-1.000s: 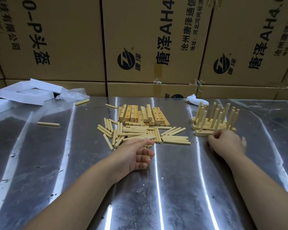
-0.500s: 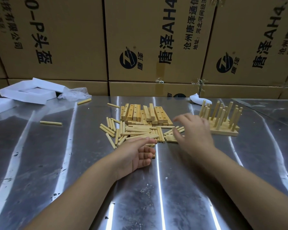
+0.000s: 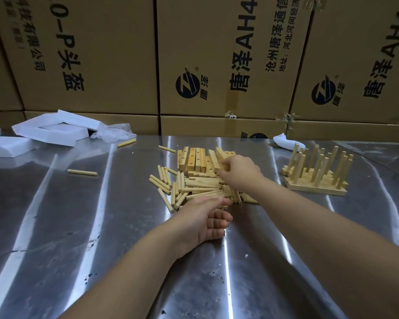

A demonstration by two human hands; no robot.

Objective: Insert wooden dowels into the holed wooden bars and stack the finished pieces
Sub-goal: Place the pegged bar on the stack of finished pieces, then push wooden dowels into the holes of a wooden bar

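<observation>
The bars [image 3: 195, 157] lie mid-table on the far side, long axes running near to far. The right hand [image 3: 240, 171] reaches them, fingers curled round one at the pile's right edge. The dowels [image 3: 200, 183] lie just nearer, beside the slack, empty left hand [image 3: 205, 217]. The finished stack [image 3: 316, 178] stands right.

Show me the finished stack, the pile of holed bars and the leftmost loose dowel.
finished stack [image 3: 318, 191], head view, front face of the bottom bar.
holed bars [image 3: 197, 157], head view, top of a middle bar.
leftmost loose dowel [image 3: 82, 172], head view, middle of its length.
</observation>
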